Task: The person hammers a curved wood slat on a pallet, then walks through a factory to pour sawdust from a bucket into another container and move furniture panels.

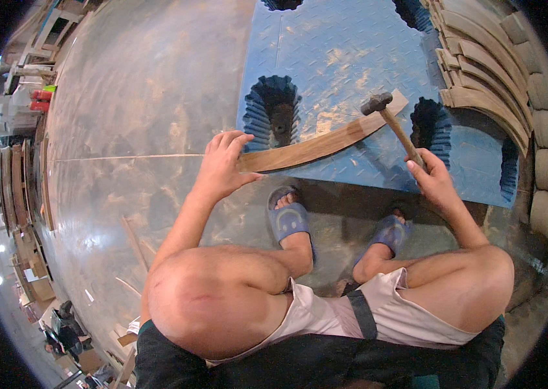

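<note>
Bent bare knees (pixel 206 301) and pale shorts (pixel 416 311) fill the space nearest the camera, the legs spread apart. Beyond them, the left hand (pixel 223 165) is held well open in a C shape, its fingers above and its thumb below the near end of a curved wooden piece (pixel 316 149). That end sits in the gap between them (whether the palm presses against it, I cannot tell). The right hand (pixel 435 180) is closed around the lower part of a hammer (pixel 400 135), the thumb lying along the wooden handle. The hammer's dark head is at the far, paler end of the curved wooden piece; contact cannot be made out from this angle.

The curved wooden piece slants up to the right across a blue platform (pixel 345 61) with a raised tread pattern, and passes between ribbed dark openings (pixel 439 120) in it. On the right, more curved wooden parts (pixel 485 97) lie stacked at the platform's edge. Blue sandals (pixel 289 220) are on the feet, just in front of the platform. Farther left, the grey floor (pixel 131 123) stretches towards piled timber (pixel 18 181), with thin wooden strips (pixel 132 241) lying nearer.
</note>
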Demonstrator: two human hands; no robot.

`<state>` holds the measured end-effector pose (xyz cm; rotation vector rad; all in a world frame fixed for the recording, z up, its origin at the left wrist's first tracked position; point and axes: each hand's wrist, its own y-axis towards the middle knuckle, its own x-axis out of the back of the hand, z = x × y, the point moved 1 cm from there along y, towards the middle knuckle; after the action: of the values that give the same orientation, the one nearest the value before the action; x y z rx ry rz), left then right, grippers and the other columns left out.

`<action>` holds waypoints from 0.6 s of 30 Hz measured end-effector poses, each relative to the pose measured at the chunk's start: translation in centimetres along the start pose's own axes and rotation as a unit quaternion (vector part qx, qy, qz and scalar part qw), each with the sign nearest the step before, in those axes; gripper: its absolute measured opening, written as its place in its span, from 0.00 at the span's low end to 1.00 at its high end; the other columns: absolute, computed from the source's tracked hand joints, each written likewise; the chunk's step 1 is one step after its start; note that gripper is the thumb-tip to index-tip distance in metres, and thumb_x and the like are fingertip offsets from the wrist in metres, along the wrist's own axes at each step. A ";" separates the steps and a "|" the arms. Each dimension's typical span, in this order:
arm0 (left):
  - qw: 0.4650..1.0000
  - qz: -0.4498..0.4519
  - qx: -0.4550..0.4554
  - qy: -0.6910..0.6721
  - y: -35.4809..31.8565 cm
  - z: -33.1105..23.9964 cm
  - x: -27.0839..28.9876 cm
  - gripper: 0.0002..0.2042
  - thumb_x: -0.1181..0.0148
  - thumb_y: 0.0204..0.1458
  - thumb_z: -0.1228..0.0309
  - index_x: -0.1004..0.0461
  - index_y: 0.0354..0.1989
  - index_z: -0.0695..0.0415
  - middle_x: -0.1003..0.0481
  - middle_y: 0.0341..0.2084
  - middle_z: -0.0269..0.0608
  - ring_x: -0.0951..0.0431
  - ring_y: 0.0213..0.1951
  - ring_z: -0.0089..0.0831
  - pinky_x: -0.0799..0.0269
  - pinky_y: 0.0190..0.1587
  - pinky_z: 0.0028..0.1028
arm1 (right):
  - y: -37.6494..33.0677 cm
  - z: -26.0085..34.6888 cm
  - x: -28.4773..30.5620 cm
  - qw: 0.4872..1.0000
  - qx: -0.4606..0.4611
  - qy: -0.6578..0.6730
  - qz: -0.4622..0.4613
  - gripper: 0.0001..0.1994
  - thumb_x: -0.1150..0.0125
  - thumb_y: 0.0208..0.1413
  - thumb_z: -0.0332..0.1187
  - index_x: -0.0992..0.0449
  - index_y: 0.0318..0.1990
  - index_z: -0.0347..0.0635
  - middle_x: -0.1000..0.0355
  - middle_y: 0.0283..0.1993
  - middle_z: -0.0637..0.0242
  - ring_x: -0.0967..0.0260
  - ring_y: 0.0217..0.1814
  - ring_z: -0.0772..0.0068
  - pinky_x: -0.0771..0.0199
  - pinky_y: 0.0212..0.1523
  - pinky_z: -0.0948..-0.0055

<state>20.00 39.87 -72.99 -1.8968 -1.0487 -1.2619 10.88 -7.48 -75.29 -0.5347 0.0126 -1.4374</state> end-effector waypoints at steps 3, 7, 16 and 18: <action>0.998 -0.048 0.000 -0.039 0.5 -0.5 -0.6 0.32 0.22 0.44 0.63 0.26 0.59 0.54 0.27 0.56 0.43 0.29 0.60 0.44 0.35 0.64 0.43 | -0.7 0.2 0.1 0.997 -0.051 -0.033 0.048 0.11 0.37 0.66 0.39 0.26 0.43 0.40 0.38 0.33 0.78 0.43 0.36 0.81 0.38 0.36 0.75; 0.930 -0.225 0.104 -0.272 -0.4 2.6 -1.6 0.14 0.35 0.57 0.74 0.22 0.53 0.57 0.23 0.48 0.42 0.22 0.51 0.36 0.28 0.55 0.34 | -1.2 0.6 -0.7 0.988 0.028 -0.109 0.103 0.12 0.35 0.64 0.39 0.28 0.37 0.40 0.41 0.25 0.78 0.44 0.29 0.83 0.41 0.28 0.73; 0.950 -0.250 0.053 -0.179 0.5 1.3 -1.5 0.11 0.38 0.56 0.78 0.20 0.48 0.57 0.22 0.46 0.44 0.22 0.48 0.40 0.27 0.51 0.35 | -1.4 2.7 -1.0 0.948 0.084 -0.271 0.145 0.12 0.31 0.58 0.42 0.21 0.38 0.43 0.26 0.25 0.54 0.25 0.30 0.44 0.28 0.30 0.55; 0.971 -0.200 0.005 -0.133 1.0 0.3 -2.2 0.12 0.35 0.54 0.75 0.20 0.48 0.55 0.22 0.46 0.44 0.22 0.49 0.43 0.28 0.52 0.38 | -1.5 2.4 -0.7 0.947 0.085 -0.278 0.134 0.12 0.31 0.58 0.43 0.22 0.37 0.44 0.26 0.25 0.54 0.25 0.31 0.43 0.28 0.30 0.53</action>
<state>20.48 39.02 -75.19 -1.9461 -1.6397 -1.2285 10.14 -6.04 -72.86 -0.7481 -0.4676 -0.9741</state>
